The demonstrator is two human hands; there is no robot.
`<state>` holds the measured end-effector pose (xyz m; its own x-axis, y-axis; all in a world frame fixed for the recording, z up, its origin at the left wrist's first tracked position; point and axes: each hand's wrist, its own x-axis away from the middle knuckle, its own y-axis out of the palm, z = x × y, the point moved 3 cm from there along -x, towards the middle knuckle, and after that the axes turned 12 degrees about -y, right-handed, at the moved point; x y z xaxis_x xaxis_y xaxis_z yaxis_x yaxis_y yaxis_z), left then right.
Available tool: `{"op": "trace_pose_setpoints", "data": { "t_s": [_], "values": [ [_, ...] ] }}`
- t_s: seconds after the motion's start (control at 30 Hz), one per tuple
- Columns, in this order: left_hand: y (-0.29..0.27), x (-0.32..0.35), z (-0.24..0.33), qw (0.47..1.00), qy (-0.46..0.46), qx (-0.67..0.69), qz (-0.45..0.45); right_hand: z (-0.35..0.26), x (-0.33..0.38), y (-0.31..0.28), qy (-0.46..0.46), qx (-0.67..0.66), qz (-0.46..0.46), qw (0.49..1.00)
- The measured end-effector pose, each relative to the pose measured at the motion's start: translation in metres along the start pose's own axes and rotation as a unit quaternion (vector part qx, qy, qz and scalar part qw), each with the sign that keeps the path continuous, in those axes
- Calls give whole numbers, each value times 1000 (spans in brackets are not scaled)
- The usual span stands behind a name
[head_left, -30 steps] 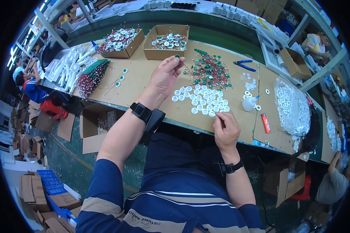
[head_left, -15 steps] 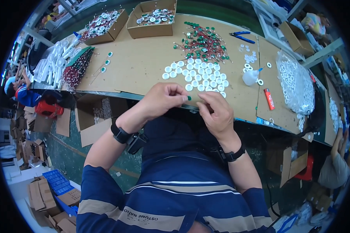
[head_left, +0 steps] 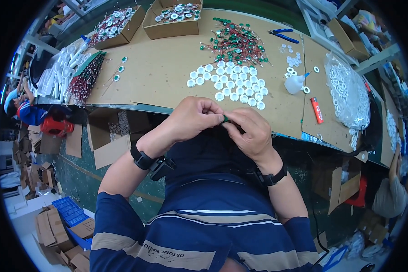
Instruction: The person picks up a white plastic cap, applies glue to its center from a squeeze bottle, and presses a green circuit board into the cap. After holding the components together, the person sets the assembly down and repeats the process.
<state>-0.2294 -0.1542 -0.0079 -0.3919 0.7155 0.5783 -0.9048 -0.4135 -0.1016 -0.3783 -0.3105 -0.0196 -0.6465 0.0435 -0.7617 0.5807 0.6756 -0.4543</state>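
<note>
Both hands [head_left: 192, 119] are touching now, right up against each other, whereas half a second ago there's a clear gap between them. So the small green piece [head_left: 225, 119] goes from being a left-hand-only thing to something both hands are working at.

Left hand is pinched shut on it, thumb against forefinger. Right hand [head_left: 249, 129] has its thumb and fingers curled in at the other side, fingertips right at the piece, but honestly I can't tell whether it's actually gripping or just touching. Most of the piece is hidden by fingers, so no idea what shape the rest of it is.

Position-wise, it's up off the worktable [head_left: 158, 72], just by the near edge. Nearest stuff is the spread of white round caps [head_left: 230, 84], with a heap of green discs on reddish wires [head_left: 235, 43] behind. Off to the right sit a white squeeze bottle [head_left: 294, 84] and a red lighter [head_left: 317, 110], both untouched.
</note>
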Motion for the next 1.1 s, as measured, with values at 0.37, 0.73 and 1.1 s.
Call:
{"op": "trace_pose_setpoints", "data": {
  "t_s": [0.37, 0.73, 1.1],
  "values": [
    [-5, -3, 13, 954, 136, -149, 221, 6, 7, -6, 28, 20, 10, 999],
    [-1, -13, 17, 751, 389, -441, 299, 10, 11, -7, 70, -1, 28, 997],
    [-12, -18, 8, 845, 335, -346, 230, 8, 13, -8, 73, -9, 22, 997]
  ]
}}
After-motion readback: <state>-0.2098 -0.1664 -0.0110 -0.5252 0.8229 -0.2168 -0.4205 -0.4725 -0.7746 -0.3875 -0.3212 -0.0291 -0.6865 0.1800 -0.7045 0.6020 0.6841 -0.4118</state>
